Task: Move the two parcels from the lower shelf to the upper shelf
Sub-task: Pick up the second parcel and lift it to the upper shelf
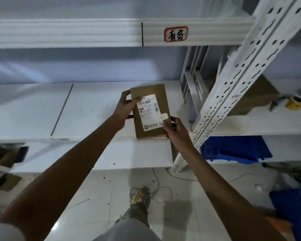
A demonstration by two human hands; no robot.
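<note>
Parcel, long axis twelve-to-six, sits between hands: left hand grasping at ten, right hand at four.

The print on the white shipping label of the brown parcel is too small and blurred to read. The left hand hides the parcel's edge at nine o'clock; the right hand covers its corner at four o'clock. A white perforated upright hides part of a cardboard box at three o'clock. At eight o'clock, blurred brown shapes run off the frame's edge. Both upper arms are cut off at the bottom edge.
</note>
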